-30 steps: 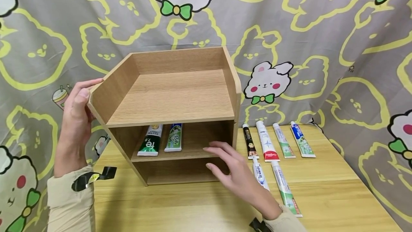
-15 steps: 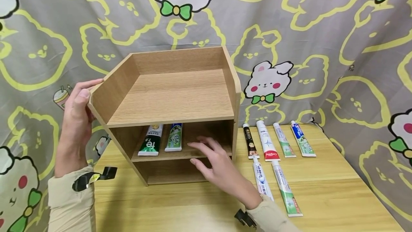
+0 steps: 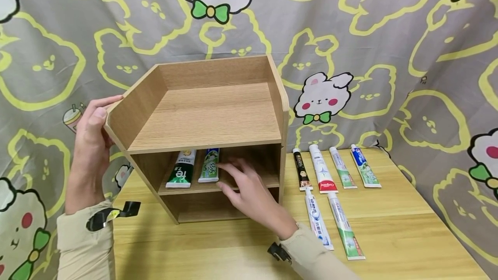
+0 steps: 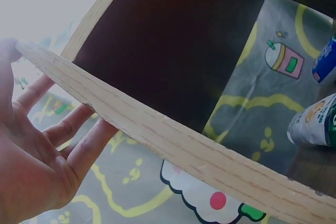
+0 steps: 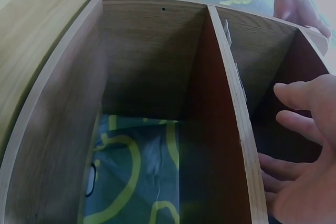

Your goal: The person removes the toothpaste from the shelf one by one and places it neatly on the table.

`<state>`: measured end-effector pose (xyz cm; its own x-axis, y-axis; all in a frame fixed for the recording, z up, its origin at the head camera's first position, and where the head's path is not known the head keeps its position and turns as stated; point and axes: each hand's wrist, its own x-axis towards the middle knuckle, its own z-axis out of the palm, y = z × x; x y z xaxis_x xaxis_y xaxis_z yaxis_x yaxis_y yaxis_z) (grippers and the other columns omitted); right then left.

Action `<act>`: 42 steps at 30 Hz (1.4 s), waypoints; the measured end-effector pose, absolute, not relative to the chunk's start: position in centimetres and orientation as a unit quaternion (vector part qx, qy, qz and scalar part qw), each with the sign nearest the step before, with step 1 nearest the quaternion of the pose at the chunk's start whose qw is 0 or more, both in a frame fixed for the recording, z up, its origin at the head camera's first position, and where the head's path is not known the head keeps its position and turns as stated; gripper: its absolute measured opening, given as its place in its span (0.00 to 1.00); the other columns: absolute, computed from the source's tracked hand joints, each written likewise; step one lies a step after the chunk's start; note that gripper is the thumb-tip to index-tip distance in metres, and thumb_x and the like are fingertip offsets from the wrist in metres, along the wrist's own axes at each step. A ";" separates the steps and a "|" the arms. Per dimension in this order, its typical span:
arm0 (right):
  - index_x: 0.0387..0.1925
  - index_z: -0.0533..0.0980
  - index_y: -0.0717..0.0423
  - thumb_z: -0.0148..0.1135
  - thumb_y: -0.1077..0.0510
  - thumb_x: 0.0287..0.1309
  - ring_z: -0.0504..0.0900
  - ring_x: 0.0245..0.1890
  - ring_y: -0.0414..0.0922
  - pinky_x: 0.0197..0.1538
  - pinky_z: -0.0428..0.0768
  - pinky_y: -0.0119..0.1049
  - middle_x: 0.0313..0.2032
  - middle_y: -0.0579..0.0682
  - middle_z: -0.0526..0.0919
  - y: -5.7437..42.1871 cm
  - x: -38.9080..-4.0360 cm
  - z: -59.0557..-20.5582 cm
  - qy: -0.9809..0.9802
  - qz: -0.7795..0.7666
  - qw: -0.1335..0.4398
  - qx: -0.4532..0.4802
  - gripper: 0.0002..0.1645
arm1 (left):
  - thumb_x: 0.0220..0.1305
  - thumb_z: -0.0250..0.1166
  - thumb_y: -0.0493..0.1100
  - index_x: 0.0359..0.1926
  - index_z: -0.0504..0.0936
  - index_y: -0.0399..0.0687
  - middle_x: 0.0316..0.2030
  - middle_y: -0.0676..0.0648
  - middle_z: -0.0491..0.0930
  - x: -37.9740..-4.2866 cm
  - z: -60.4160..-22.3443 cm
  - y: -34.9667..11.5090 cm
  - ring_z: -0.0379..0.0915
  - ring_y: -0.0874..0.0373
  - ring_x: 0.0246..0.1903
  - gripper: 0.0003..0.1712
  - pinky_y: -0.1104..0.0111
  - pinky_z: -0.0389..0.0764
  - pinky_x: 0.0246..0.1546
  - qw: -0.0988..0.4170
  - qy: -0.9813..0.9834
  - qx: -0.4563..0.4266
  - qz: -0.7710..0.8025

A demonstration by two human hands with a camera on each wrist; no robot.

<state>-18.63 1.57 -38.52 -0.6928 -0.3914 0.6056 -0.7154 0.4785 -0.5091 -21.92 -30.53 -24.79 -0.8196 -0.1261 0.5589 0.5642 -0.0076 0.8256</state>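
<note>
A small wooden shelf unit (image 3: 206, 116) stands tilted-looking on the table in the head view. My left hand (image 3: 91, 141) holds its left side panel near the upper front corner. The thumb lies at the panel's edge and the fingers against its outer face (image 4: 47, 150). My right hand (image 3: 249, 189) reaches into the middle compartment with fingers apart and slightly bent. Its fingertips are right beside a green and blue toothpaste tube (image 3: 210, 167); whether they touch cannot be told. Left of that tube lies a dark green and white toothpaste tube (image 3: 182, 170).
Right of the shelf, several toothpaste tubes lie on the wooden table (image 3: 404, 224): a black tube (image 3: 301, 170), a red and white tube (image 3: 323, 170), a blue and green tube (image 3: 365, 167) and others. A patterned curtain (image 3: 350, 33) hangs behind.
My right hand has moved left inside the middle compartment, up to the green and blue toothpaste tube. My left hand has stayed on the shelf's side panel.
</note>
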 end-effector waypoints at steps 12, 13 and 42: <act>0.68 0.75 0.50 0.64 0.50 0.70 0.75 0.63 0.51 0.56 0.81 0.47 0.61 0.53 0.80 -1.1 -20.3 -37.6 -0.865 0.370 0.168 0.295 0.28 | 0.69 0.53 0.46 0.61 0.80 0.40 0.48 0.39 0.76 -21.9 -24.8 -30.6 0.75 0.51 0.34 0.25 0.70 0.77 0.21 0.249 -0.662 -0.163 -0.688; 0.68 0.75 0.50 0.64 0.50 0.70 0.76 0.62 0.51 0.55 0.81 0.47 0.61 0.54 0.80 -1.3 -20.4 -37.5 -0.868 0.367 0.165 0.291 0.27 | 0.69 0.54 0.46 0.61 0.80 0.40 0.48 0.39 0.76 -21.9 -24.8 -30.6 0.75 0.51 0.34 0.25 0.70 0.77 0.21 0.249 -0.662 -0.164 -0.688; 0.66 0.75 0.38 0.64 0.45 0.65 0.80 0.53 0.55 0.66 0.64 0.67 0.31 0.46 0.85 -4.6 -21.6 -35.4 -0.936 0.291 0.039 0.193 0.28 | 0.68 0.54 0.46 0.61 0.80 0.40 0.47 0.39 0.77 -22.0 -24.8 -30.9 0.76 0.51 0.33 0.25 0.70 0.78 0.22 0.245 -0.658 -0.172 -0.691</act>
